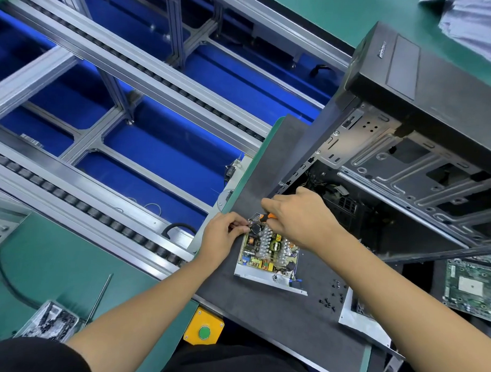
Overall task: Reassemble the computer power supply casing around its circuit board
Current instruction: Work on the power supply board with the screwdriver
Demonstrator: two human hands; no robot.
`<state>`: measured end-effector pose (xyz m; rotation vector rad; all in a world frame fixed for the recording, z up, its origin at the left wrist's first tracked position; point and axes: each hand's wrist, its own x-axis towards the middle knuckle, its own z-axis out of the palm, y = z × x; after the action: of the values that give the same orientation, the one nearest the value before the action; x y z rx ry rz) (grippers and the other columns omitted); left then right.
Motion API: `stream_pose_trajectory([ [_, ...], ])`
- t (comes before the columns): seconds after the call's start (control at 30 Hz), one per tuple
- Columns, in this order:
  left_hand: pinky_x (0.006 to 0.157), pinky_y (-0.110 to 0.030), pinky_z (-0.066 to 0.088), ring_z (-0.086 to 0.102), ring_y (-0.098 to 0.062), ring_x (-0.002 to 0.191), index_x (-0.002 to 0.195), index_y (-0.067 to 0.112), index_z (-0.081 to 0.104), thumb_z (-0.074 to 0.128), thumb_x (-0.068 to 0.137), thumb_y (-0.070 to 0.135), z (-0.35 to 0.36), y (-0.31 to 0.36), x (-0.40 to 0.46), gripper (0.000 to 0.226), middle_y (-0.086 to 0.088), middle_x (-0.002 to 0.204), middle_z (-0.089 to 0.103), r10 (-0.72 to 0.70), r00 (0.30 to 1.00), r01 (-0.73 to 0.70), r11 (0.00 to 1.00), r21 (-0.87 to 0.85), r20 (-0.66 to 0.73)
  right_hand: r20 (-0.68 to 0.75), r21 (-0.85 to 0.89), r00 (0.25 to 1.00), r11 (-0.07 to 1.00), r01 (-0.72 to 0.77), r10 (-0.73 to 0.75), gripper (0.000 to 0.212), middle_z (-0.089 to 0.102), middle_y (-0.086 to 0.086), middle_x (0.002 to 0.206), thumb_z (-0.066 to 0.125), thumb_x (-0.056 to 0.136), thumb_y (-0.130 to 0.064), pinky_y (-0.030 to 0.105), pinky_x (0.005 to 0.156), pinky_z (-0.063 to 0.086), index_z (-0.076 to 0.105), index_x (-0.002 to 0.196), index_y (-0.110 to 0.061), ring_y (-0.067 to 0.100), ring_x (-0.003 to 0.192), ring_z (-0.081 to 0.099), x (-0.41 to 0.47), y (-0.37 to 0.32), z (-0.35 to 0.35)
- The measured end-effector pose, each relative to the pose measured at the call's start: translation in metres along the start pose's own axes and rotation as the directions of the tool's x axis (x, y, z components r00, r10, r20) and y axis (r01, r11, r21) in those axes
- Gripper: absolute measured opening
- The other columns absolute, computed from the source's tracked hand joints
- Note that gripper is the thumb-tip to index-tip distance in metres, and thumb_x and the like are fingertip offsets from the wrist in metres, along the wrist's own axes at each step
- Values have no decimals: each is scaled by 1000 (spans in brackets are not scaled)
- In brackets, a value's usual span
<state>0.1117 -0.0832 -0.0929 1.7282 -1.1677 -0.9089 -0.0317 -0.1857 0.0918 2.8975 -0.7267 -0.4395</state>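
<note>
Screwdriver (268, 216) tip hidden under right hand (299, 215).

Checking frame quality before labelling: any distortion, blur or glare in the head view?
Head view: wide-angle bending, the conveyor rails bow and the PC case leans; the grey cloth at the top-right corner is smeared; even overhead light, soft shadows, slight sheen on the rails; the board and both hands, left hand and right hand, are fairly sharp, though fine parts stay hard to read.
</note>
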Motion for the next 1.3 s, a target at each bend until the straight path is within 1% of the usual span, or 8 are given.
stream_pose_trajectory([
  [0.3, 80, -27, 51, 62, -5, 89, 91, 29, 76, 81, 84, 23, -1, -1, 2, 11, 17, 85, 68, -15, 1000, 16, 999, -40, 15, 26, 1, 999, 1000, 20, -20, 12, 55, -4, 75, 41, 95, -32, 33, 66, 28, 40, 87, -24, 21, 59, 41, 1, 2, 0],
  [0.43, 82, -24, 50, 63, -5, 90, 92, 30, 75, 81, 82, 23, -3, 0, 2, 13, 23, 92, 68, -14, 1000, 15, 998, -63, 18, 38, -4, 999, 1000, 20, -20, 12, 54, -5, 76, 39, 96, -33, 34, 69, 32, 40, 90, -23, 21, 61, 41, 3, 1, -2],
  [0.6, 86, -23, 52, 66, -7, 95, 106, 31, 71, 85, 78, 21, -5, -1, 2, 32, 20, 95, 70, -7, 1000, 11, 993, -115, 30, 17, -19, 999, 999, 29, -29, 16, 45, -6, 72, 44, 96, -34, 34, 67, 28, 37, 87, -23, 22, 61, 39, 3, 2, -2],
  [0.7, 87, -25, 52, 65, -8, 95, 108, 31, 68, 86, 77, 21, -6, -3, 1, 37, 15, 95, 70, -15, 1000, 17, 993, -119, 17, 18, -42, 999, 999, 34, -33, 19, 43, -6, 71, 47, 96, -36, 34, 66, 26, 35, 87, -24, 22, 60, 42, 5, 4, 1],
  [0.8, 87, -29, 53, 65, -6, 94, 107, 29, 67, 86, 77, 19, -6, -2, 1, 36, 14, 95, 70, -16, 1000, 17, 993, -117, 9, 25, -63, 999, 997, 46, -45, 20, 44, -6, 71, 48, 96, -37, 34, 66, 25, 35, 87, -25, 23, 63, 54, 7, 3, 7],
  [0.93, 89, -32, 54, 66, -6, 94, 106, 23, 68, 86, 78, 19, -5, -2, 1, 34, 11, 96, 71, -15, 1000, 16, 993, -114, 10, 39, -71, 997, 996, 62, -59, 18, 55, -5, 73, 51, 96, -40, 33, 65, 25, 42, 90, -26, 21, 65, 59, 11, 2, 13],
  [1.2, 87, -33, 55, 66, -5, 94, 102, 28, 67, 86, 78, 21, -4, -3, 2, 31, 15, 96, 69, 3, 1000, -2, 996, -91, 9, 36, -81, 997, 994, 67, -65, 17, 50, -6, 72, 51, 97, -40, 33, 67, 22, 45, 92, -25, 21, 67, 61, 14, 1, 17],
  [1.3, 86, -30, 54, 65, -4, 94, 101, 28, 67, 85, 79, 23, -3, -4, 2, 28, 17, 95, 69, 6, 1000, -5, 998, -65, 15, 37, -87, 997, 994, 71, -68, 17, 58, -5, 76, 52, 96, -41, 33, 67, 23, 49, 95, -24, 22, 70, 63, 14, -1, 15],
])
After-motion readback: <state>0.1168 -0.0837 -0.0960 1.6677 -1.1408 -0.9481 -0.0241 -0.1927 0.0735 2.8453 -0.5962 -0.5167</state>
